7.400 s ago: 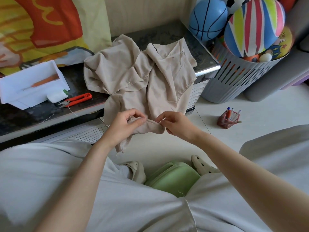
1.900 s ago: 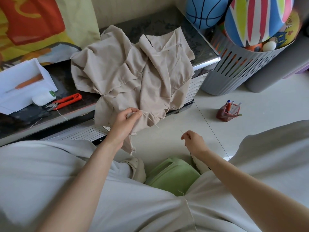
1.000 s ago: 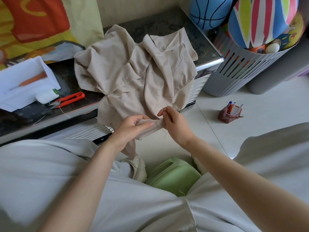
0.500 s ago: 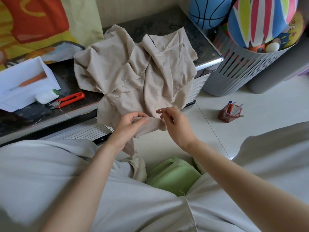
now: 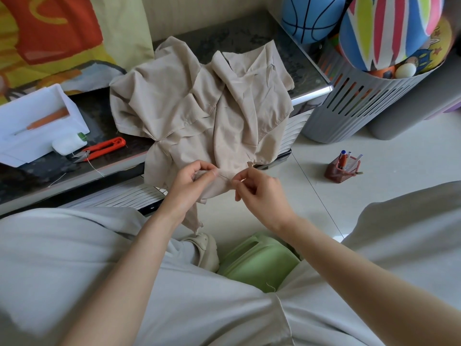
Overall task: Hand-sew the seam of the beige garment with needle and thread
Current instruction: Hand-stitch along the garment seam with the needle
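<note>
Soft even daylight, sharp centre, wide-angle bending at edges

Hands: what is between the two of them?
In the head view, a fold of the garment spans the gap between left hand and right hand, with the needle lying across it.

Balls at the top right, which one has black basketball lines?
The blue ball, left of the striped ball; it alone carries thin black lines, while the striped one shows broad pink, yellow, green and white bands.
</note>
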